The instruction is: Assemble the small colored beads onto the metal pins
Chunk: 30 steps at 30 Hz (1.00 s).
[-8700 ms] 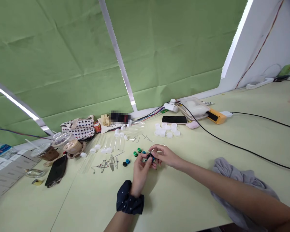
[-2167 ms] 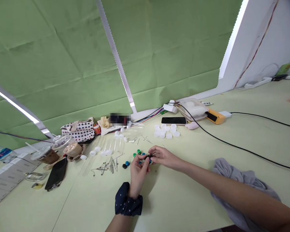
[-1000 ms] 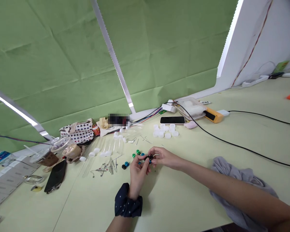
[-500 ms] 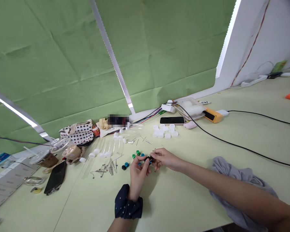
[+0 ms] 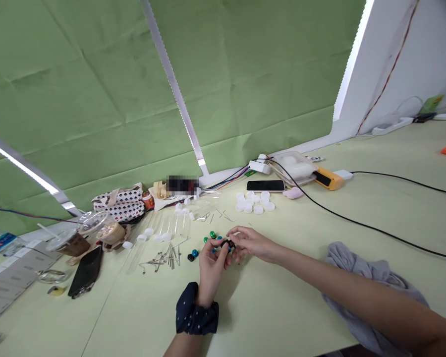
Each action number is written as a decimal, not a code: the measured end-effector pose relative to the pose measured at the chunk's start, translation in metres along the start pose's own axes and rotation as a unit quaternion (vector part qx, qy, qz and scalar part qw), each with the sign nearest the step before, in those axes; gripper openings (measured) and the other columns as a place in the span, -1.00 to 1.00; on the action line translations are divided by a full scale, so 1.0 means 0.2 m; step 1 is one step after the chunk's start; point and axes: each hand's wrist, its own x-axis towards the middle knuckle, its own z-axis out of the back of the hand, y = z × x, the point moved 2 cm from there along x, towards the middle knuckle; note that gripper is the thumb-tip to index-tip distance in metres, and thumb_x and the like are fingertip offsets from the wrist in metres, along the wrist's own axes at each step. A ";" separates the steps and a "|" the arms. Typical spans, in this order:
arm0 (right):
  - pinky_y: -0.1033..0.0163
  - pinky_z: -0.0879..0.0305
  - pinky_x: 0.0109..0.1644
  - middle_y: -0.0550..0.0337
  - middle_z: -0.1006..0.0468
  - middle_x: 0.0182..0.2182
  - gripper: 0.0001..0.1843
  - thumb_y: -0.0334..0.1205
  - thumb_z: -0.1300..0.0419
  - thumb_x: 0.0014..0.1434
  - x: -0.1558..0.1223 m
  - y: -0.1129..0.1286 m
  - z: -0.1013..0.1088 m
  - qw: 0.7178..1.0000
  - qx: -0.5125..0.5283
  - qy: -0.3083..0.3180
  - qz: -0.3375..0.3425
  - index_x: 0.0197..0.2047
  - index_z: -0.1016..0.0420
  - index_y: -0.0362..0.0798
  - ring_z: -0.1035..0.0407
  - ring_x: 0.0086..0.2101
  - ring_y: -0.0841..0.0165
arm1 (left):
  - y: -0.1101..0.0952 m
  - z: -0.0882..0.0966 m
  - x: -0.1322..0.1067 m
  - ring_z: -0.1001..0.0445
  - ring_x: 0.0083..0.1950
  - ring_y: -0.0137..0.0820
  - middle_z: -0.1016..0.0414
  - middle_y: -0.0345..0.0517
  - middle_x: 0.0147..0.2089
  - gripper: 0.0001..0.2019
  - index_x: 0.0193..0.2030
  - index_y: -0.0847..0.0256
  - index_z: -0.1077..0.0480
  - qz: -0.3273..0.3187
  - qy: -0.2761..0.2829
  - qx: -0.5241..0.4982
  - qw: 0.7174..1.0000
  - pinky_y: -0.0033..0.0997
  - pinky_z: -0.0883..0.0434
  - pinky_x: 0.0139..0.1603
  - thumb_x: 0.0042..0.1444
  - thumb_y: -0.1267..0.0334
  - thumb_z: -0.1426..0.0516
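Observation:
Between my two hands, low over the table, is a small black part (image 5: 229,244) whose exact kind I cannot make out. My left hand (image 5: 212,262) pinches it between thumb and fingers; a dark dotted scrunchie (image 5: 196,310) circles that wrist. From the right, the fingers of my right hand (image 5: 244,243) close on the part's other side. Just beyond the hands lie small round metallic pieces, among them a green one (image 5: 213,234), a blue one (image 5: 195,253) and a black one (image 5: 191,258). Some of these are partly hidden by my fingers.
Thin metal rods (image 5: 171,257) and clear tubes with white caps (image 5: 148,232) lie to the left. Loose white caps (image 5: 258,209) and a phone (image 5: 265,186) are farther back. A black cable (image 5: 342,225) crosses the right side, near a grey cloth (image 5: 360,267). Drink cups (image 5: 69,243) stand far left.
My right hand's fingers have shifted slightly left around the black part, with the index finger now raised higher. My left hand keeps its pinch in nearly the same place.

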 end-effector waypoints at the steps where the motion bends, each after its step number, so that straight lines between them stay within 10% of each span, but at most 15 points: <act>1: 0.31 -0.31 -0.49 0.23 -0.42 -0.50 -0.55 0.14 -0.13 0.04 0.00 -0.01 0.00 1.000 -0.006 -0.001 -0.022 -0.23 -0.30 -0.10 -0.37 -0.56 0.45 | 0.00 0.00 0.00 -0.29 -0.65 -0.58 -0.30 -0.32 -0.57 -0.78 -0.28 0.24 -0.23 0.001 0.003 0.001 1.000 -0.61 -0.17 -0.68 0.02 0.20 -0.17; 24: 0.32 -0.32 -0.34 0.23 -0.42 -0.36 -0.54 -0.03 -0.35 -0.15 -0.01 0.03 -0.01 0.998 -0.018 -0.001 0.058 -0.26 -0.31 -0.09 -0.38 -0.45 0.49 | -0.01 0.01 0.00 -0.28 -0.64 -0.57 -0.29 -0.32 -0.61 -0.79 -0.27 0.25 -0.24 -0.001 -0.002 0.008 1.000 -0.61 -0.17 -0.66 0.03 0.21 -0.17; 30: 0.39 -0.18 -0.57 0.28 -0.38 -0.58 -0.53 0.17 -0.15 0.00 0.00 0.00 -0.02 0.999 -0.028 0.009 -0.024 -0.32 -0.28 -0.12 -0.28 -0.64 0.52 | 0.00 0.00 0.00 -0.29 -0.65 -0.58 -0.32 -0.29 -0.55 -0.77 -0.27 0.25 -0.25 -0.002 0.000 -0.004 1.000 -0.61 -0.15 -0.68 0.02 0.19 -0.18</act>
